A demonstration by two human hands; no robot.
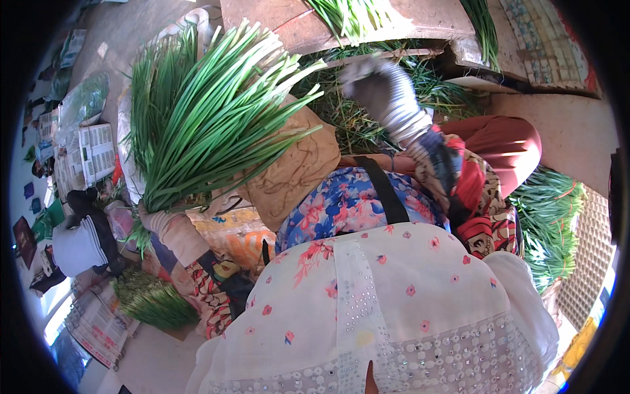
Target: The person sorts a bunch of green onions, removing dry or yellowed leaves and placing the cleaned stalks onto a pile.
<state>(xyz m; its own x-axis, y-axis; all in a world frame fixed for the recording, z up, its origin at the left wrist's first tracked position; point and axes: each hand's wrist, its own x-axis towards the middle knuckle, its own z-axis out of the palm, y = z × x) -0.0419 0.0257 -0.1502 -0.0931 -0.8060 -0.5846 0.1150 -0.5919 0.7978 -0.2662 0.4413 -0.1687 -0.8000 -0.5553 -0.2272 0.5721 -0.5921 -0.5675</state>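
A large bunch of long green garlic chives (pixel 210 121) fans out at the left, its pale stem ends toward the upper right. At its gathered leaf tips, my left hand (pixel 156 220) is closed round the leaves; its fingers are partly hidden. My right hand (pixel 372 84), in a dark glove, is raised to the right of the stem ends and smeared by motion. Many pale bands (pixel 403 108) ring that wrist. Below it lies a heap of loose green trimmings (pixel 335 121). A brown cloth (pixel 295 167) covers my lap under the stems.
More chives (pixel 354 20) lie on a board (pixel 282 23) ahead. Tied bundles (pixel 548 223) stand at the right beside a textured tray (pixel 592 253). Another bundle (pixel 154 299) sits lower left near newspapers (pixel 92 322). A person in grey (pixel 77 249) is at the far left.
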